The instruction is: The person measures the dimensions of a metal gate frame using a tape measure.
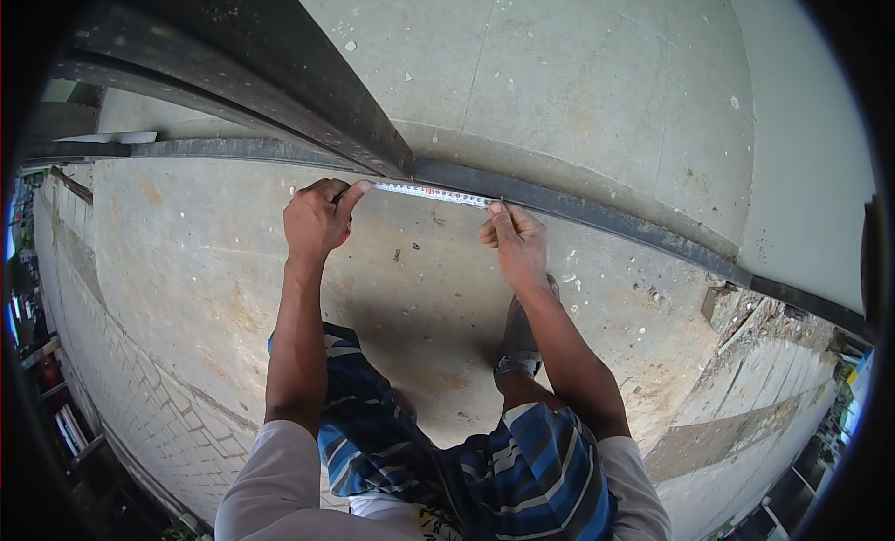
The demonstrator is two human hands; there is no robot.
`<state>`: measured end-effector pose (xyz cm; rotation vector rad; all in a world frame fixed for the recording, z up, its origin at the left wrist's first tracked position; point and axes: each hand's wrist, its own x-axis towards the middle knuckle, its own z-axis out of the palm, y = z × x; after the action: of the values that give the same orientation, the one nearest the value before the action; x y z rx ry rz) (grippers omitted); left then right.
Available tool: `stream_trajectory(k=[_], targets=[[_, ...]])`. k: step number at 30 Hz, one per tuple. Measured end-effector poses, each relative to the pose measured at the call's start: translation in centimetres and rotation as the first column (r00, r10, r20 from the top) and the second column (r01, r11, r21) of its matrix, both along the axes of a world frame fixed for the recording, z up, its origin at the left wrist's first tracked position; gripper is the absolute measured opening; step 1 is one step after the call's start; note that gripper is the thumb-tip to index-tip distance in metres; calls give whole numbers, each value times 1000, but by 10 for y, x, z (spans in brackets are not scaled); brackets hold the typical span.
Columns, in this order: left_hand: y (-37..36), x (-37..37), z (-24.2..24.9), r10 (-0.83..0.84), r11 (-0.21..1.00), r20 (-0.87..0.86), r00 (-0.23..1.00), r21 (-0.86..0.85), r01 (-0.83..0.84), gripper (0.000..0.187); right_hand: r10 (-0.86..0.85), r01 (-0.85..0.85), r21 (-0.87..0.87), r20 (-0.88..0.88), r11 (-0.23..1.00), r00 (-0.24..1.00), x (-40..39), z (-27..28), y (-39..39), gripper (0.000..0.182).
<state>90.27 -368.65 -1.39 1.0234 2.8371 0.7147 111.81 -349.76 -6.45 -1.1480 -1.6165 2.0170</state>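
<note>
Hands (317, 219), tape measure (429, 192) between them

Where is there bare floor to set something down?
Mostly bare: the far floor beyond the dark rail, and near floor outside the left forearm. Crowded: the rail's near edge, where left hand and right hand hold the tape.

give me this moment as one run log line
tape measure: stretched beside dark metal rail | left hand: holding one end | right hand: pinching the other end
</note>
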Motion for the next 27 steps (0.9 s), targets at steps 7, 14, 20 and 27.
stream_trajectory(k=[7, 14, 20, 27], targets=[[1, -2, -6, -8, 1000, -2, 1000, -7, 8, 51, -24, 25, -18, 3, 1000, 1000, 2, 3, 0, 34], [7, 0, -8, -2, 1000, -47, 999, -2, 2, 57, -33, 32, -5, -20, 999, 999, 5, -2, 2, 35], [5, -1, -11, -6, 998, 24, 1000, -55, 7, 50, -33, 32, 32, 47, 999, 998, 3, 2, 3, 32], [2, 1, -10, 9, 998, 9, 1000, -56, -9, 56, -3, 1, 60, 36, 998, 999, 6, -15, 10, 37]])
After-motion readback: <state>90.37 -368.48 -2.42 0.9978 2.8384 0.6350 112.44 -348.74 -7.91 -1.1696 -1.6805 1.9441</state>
